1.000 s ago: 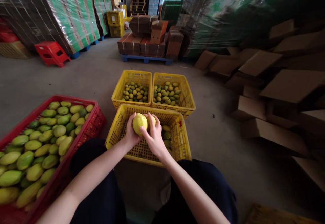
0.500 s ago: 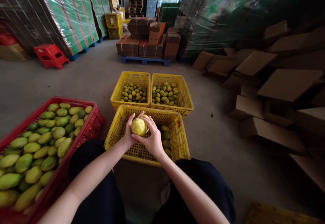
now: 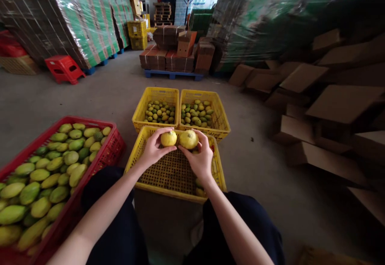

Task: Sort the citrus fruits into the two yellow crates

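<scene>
My left hand point(image 3: 155, 148) is closed around a yellow lemon point(image 3: 169, 138), gripping it between thumb and fingers. A second, slightly larger lemon point(image 3: 188, 139) is in my right hand point(image 3: 202, 155). Both fruits are held side by side with a small gap, above the near yellow crate point(image 3: 141, 185). Inside that crate, a few greenish lemons lie along the right side, partly hidden by my right hand and forearm. To my left stands a red crate point(image 3: 112, 136) heaped with green and yellow lemons point(image 3: 54, 163).
Two yellow crates point(image 3: 138, 108) holding lemons adjoin the near crate's far side. Cardboard boxes point(image 3: 300, 128) are piled on the right. Flattened cartons sit on a blue pallet point(image 3: 173, 75) farther ahead. A red stool point(image 3: 64, 68) stands beside wrapped stacks at the left.
My hands have moved apart from a shared hold. The second lemon, mostly hidden before, now shows in my right hand, and each hand holds one lemon.
</scene>
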A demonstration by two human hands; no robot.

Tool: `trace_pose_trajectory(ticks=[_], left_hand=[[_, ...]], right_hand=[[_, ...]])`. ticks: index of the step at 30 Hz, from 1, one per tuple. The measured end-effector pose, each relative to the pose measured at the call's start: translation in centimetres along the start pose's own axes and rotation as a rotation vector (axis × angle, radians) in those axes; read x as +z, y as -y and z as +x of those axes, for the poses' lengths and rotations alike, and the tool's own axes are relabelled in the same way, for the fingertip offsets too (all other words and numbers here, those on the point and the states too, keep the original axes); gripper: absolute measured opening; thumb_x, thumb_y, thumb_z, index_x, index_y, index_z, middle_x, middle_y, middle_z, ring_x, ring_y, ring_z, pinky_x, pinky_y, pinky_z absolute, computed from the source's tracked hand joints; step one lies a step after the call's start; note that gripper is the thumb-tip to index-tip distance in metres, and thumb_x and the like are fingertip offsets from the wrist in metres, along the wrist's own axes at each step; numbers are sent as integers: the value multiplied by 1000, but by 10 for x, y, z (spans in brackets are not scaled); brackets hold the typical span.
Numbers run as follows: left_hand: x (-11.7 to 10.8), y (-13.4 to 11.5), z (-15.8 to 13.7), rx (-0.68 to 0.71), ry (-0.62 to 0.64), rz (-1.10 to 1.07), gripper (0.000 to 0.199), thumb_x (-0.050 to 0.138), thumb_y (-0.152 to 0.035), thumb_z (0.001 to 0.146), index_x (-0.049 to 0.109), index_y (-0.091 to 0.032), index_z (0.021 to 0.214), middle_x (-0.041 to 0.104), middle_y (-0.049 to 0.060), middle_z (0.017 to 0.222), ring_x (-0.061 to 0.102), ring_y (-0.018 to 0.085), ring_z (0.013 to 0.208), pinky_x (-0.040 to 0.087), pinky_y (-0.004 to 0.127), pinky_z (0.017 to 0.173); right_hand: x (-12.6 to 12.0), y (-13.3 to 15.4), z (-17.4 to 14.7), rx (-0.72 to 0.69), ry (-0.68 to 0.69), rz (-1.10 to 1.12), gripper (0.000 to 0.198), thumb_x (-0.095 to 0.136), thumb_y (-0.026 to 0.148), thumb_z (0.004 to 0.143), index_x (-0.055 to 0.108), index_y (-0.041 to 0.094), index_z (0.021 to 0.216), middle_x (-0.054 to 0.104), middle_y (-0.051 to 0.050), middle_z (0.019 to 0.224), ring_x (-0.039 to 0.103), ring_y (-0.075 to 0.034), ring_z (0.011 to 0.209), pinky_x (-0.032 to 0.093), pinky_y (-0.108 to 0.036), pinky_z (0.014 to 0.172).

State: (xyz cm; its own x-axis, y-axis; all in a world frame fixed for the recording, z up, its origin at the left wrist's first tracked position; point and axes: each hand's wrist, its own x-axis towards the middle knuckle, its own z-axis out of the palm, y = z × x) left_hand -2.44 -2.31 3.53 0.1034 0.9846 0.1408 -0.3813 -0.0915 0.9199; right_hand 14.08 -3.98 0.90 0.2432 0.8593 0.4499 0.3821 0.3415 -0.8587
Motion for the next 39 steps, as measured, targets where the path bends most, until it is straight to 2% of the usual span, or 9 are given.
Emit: trace_pose_trajectory(ticks=[4, 15, 22, 26, 28, 30, 33, 36, 39], left_hand=[[2, 8, -9, 104, 19, 120, 59, 88, -10, 52, 62, -25, 102, 64, 5, 119, 53, 23, 126, 34, 34, 112], [-7, 2, -4, 261, 144, 443, 36, 84, -16, 63, 64, -25, 91, 67, 8, 120, 47, 25, 131, 30, 47, 114], [-18, 17, 5, 736, 244, 699, 46, 78, -23, 75, 54, -23, 114, 64, 11, 121, 61, 24, 115, 49, 46, 97], [-18, 19, 6, 792, 226, 725, 48, 77, -24, 76, 55, -25, 118, 63, 9, 121, 61, 22, 115, 49, 43, 97], [-18, 18, 5, 717, 180, 681, 48, 81, -25, 71, 60, -26, 114, 64, 8, 119, 60, 23, 114, 50, 40, 96], [-18, 18, 6, 526, 110, 573, 50, 85, -29, 65, 64, -26, 110, 64, 7, 116, 61, 23, 111, 53, 35, 88], [-18, 19, 11, 61, -6, 290, 50, 85, -42, 62, 66, -21, 103, 68, 7, 102, 65, 20, 93, 55, 26, 69], [-17, 20, 17, -413, -90, -4, 44, 79, -52, 67, 66, -17, 90, 69, 4, 82, 65, 13, 68, 53, 19, 54], [-14, 21, 21, -717, -171, -168, 35, 72, -49, 76, 64, -15, 81, 66, 1, 66, 58, 7, 48, 49, 15, 42]], right_hand=[[1, 1, -4, -91, 19, -6, 55, 71, 27, 75, 49, 26, 126, 61, -10, 128, 58, -26, 118, 49, -45, 99], [-1, 0, -5, -270, -18, -62, 51, 59, 12, 79, 48, 28, 125, 58, -9, 134, 54, -26, 126, 48, -50, 102], [0, -2, -5, -263, 8, 1, 58, 65, 12, 76, 47, 29, 129, 56, -9, 136, 55, -27, 126, 48, -49, 102], [0, -1, -4, -225, 16, 64, 59, 68, 14, 76, 47, 29, 130, 56, -9, 137, 53, -27, 128, 46, -49, 105], [-1, 2, -3, -164, 18, 107, 59, 71, 18, 74, 50, 29, 127, 58, -8, 134, 54, -27, 125, 46, -48, 104], [-2, 6, -2, -36, 35, 192, 59, 76, 22, 69, 53, 28, 123, 61, -7, 128, 58, -26, 119, 49, -45, 100], [-2, 9, 0, 294, 82, 383, 59, 81, 32, 65, 54, 26, 117, 69, -4, 107, 67, -23, 98, 57, -38, 84], [0, 8, 3, 611, 167, 544, 46, 79, 43, 66, 60, 21, 101, 72, -2, 85, 68, -18, 76, 58, -29, 66], [4, 2, 6, 872, 260, 679, 37, 77, 47, 70, 65, 16, 84, 71, -4, 75, 66, -15, 62, 57, -25, 52]])
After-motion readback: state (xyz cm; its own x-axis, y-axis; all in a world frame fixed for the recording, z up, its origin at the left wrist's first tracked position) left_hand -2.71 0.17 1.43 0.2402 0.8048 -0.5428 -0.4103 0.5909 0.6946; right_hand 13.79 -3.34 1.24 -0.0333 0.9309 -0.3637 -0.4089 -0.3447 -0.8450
